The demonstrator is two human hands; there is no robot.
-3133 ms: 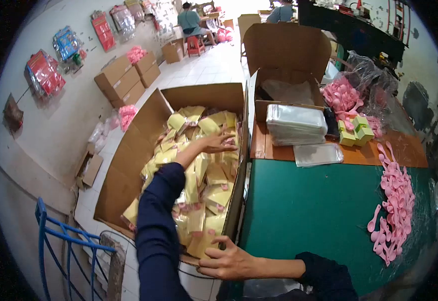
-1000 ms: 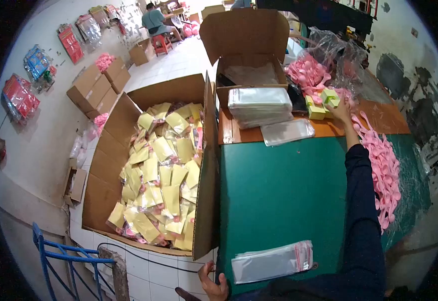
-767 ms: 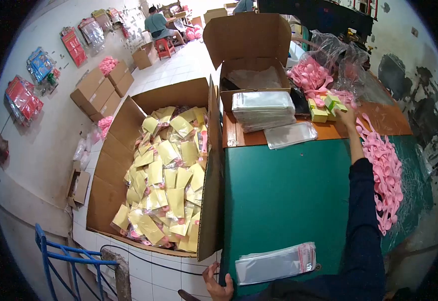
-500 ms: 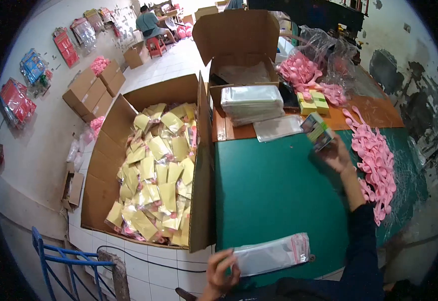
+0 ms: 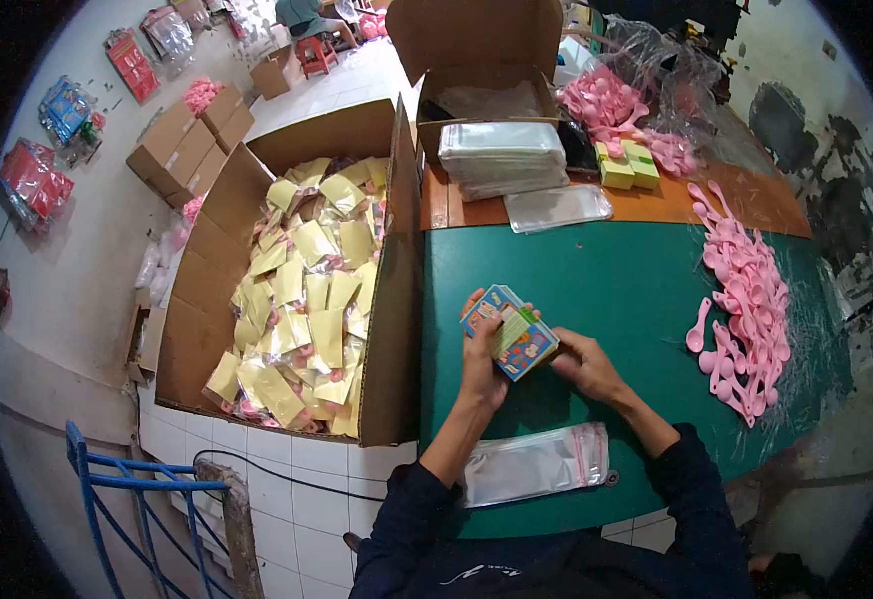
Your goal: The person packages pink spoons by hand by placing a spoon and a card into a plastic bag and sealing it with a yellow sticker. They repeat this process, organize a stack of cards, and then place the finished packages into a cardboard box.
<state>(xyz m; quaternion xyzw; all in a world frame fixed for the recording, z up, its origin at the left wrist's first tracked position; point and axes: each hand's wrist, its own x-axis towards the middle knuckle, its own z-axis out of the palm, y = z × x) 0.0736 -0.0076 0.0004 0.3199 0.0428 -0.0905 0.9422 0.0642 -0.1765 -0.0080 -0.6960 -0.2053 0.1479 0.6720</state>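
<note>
A stack of printed cards (image 5: 523,344), blue and green with a green band, is held over the green table (image 5: 646,299). My left hand (image 5: 483,364) grips its left side, thumb on top. My right hand (image 5: 588,367) touches the right edge of the stack with its fingertips. Just below the hands lies a pile of clear plastic sleeves (image 5: 536,465). Pink spoons (image 5: 746,299) are heaped at the right of the table.
A large carton (image 5: 381,329) at the left holds yellow-card packets (image 5: 311,250). Behind are stacked clear bags (image 5: 501,155), small yellow-green card stacks (image 5: 628,165), an open box (image 5: 486,98) and more pink spoons (image 5: 601,98). A person (image 5: 306,20) sits far back.
The card stack has come from the back right to the middle of the table in my right hand. My left hand has left the plastic sleeves and taken hold of the stack. The view has tilted down.
</note>
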